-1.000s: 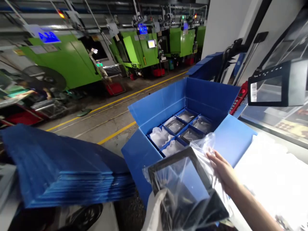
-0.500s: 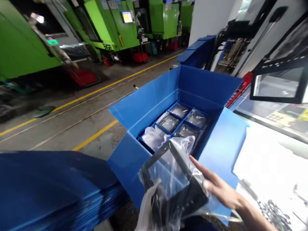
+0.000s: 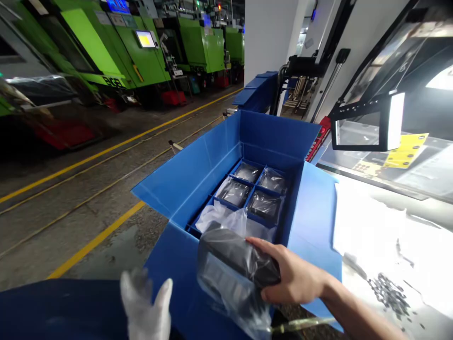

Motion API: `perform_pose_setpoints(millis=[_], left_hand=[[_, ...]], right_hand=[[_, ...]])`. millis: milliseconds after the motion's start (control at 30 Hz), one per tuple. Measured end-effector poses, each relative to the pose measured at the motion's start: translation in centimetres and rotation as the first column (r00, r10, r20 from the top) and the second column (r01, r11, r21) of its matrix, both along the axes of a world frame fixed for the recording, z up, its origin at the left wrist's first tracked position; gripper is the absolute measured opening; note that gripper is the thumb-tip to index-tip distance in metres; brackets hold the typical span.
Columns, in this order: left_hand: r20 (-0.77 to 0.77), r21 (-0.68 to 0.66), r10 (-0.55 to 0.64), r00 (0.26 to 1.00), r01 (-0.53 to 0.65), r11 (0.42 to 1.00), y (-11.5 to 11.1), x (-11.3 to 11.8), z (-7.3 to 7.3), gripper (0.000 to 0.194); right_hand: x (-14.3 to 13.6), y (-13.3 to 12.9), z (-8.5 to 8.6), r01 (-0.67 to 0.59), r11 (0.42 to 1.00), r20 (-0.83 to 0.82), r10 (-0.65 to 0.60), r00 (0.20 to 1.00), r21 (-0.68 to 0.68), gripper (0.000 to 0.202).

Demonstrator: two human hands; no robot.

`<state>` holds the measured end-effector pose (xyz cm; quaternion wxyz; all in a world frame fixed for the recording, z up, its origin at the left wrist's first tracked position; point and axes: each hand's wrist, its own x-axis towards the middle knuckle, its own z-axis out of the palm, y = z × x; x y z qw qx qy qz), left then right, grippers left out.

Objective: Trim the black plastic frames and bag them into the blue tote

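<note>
Bare, my right hand (image 3: 293, 274) grips a black rectangular frame in a clear plastic bag (image 3: 233, 269), fingers on top and thumb below. It hangs over the near flap of a blue divided box (image 3: 201, 179). My left hand (image 3: 145, 302), in a white glove, is to the left of the bagged frame with thumb and fingers apart, touching nothing; it is slightly blurred. Inside the box, several bagged black parts (image 3: 264, 204) fill cells of the blue divider. White bag plastic (image 3: 215, 215) bulges from a near-left cell, its contents hidden.
A white lit worktop (image 3: 375, 236) with small dark pieces (image 3: 391, 295) lies to the right. Above it hangs a black frame-shaped lamp (image 3: 368, 123). Dark blue sheets (image 3: 63, 307) are at lower left. Green machines (image 3: 116, 47) line the aisle beyond a yellow floor line.
My left hand has let go of the bagged frame and moved left. My right hand has turned the frame so its thick side faces up. The view has shifted right.
</note>
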<state>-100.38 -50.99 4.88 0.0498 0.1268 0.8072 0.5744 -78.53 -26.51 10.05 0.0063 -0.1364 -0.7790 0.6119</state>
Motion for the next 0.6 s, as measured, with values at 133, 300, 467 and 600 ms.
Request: perform_pose_setpoints(millis=[133, 300, 467, 600], left_hand=[[-0.338, -0.294, -0.680, 0.650, 0.614, 0.733, 3.0, -0.9, 6.6, 0.087], [0.292, -0.247, -0.919, 0.267, 0.949, 0.197, 10.2, -1.6, 9.3, 0.039], [0.339, -0.186, -0.913, 0.226, 0.968, 0.171, 17.3, -6.8, 7.7, 0.061], [0.160, -0.336, -0.967, 0.200, 0.932, 0.137, 24.2, -10.2, 6.1, 0.062]], right_hand=[[-0.5, 1.6, 0.4, -0.184, 0.983, 0.045, 0.184, 0.982, -0.024, 0.097], [-2.5, 5.8, -1.1, -0.337, 0.895, 0.021, 0.358, 0.933, -0.293, 0.088], [-5.5, 12.8, 1.1, -0.252, 0.967, 0.083, 0.247, 0.965, 0.043, 0.087], [-7.7, 17.1, 1.8, -0.104, 0.917, 0.081, 0.079, 0.994, 0.385, 0.085]])
